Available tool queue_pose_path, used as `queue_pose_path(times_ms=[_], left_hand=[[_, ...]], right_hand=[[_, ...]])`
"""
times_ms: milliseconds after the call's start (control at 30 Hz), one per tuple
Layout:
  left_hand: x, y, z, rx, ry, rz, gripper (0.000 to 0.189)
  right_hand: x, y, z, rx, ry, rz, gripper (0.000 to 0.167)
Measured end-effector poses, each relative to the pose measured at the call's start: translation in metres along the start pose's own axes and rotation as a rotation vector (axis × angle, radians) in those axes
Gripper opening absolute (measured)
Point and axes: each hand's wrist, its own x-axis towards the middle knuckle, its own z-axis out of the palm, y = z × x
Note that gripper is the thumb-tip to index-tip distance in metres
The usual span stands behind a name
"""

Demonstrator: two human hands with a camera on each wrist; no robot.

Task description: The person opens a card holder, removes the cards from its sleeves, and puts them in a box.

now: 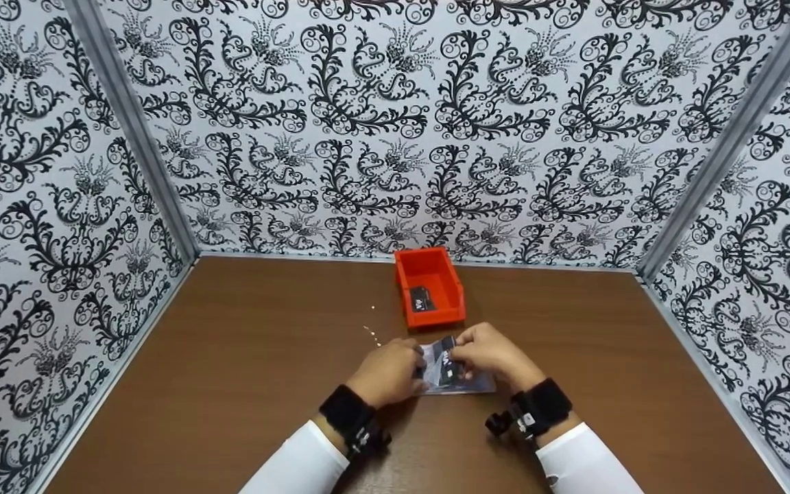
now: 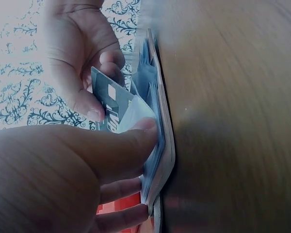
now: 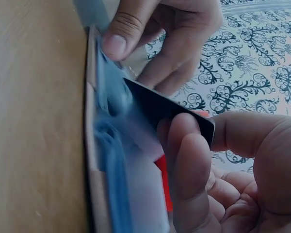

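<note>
A card holder with clear plastic sleeves lies open on the table. My left hand grips its left side, the thumb pressing on the sleeves and other fingers at the outer edge. A dark bank card with a chip and pale lettering is pinched between the thumb and fingers of my right hand. Tilted, the card has its lower part against a clear sleeve, which overlaps its printed face in the left wrist view. Its back is plain dark in the right wrist view.
Just beyond the hands stands a red-orange plastic bin, with another dark card inside. Small pale specks lie on the brown table, left of the bin. Patterned walls enclose the table at the back and sides.
</note>
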Motion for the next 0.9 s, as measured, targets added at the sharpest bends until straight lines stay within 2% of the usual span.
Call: queue_pose_path(times_ms=[167,433,900], left_hand=[[-0.001,0.003,-0.002,-0.006,0.003,-0.013,0.021],[-0.001,0.005,-0.004,-0.026,-0.005,-0.015,0.021],[-0.003,0.003,-0.002,-0.05,0.005,-0.026,0.021]], right_hand=[[-0.002,-0.003,-0.01,-0.049,0.039,-0.015,0.009],[-0.003,-0.016,-0.027,-0.171,0.141,0.01,0.015],[0.035,-0.06,-0.038,-0.189,0.254,0.014,0.013]])
